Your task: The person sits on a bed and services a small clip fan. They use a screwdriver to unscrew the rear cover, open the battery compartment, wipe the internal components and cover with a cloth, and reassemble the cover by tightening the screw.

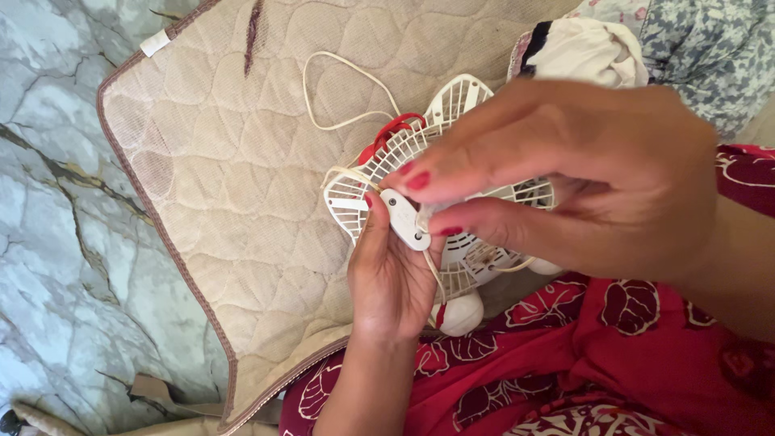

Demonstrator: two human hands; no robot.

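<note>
White plastic makes up the small fan grille (452, 161) that I hold over my lap: a round guard of thin radial ribs with open slots between them, its rim scalloped into broad lobes. A red part (393, 129) shows through the ribs at the upper left of the guard. A small white oblong plate (405, 220) with a dark screw hole near its upper end lies across the front of the ribs. A rounded white foot (460, 313) projects below the guard. A thin cream cord (339, 89) loops away from the fan onto the mat and returns toward the guard.

My left hand (391, 278) supports the guard from beneath, fingers curled up around its lower edge, thumb pressed beside the oblong plate. My right hand (565, 178) comes in from the right, close to the camera; its thumb and forefinger are pinched together on something pale at the plate's lower end, though what exactly is too small to tell.

Edges and room: the fan sits above the near right corner of a beige quilted mat (234, 178) with brown binding. Left of the mat's edge lies grey-veined marble floor (56, 202). My red floral garment (581, 355) fills the lower right. Folded white cloth (585, 52) lies just beyond the fan at upper right.
</note>
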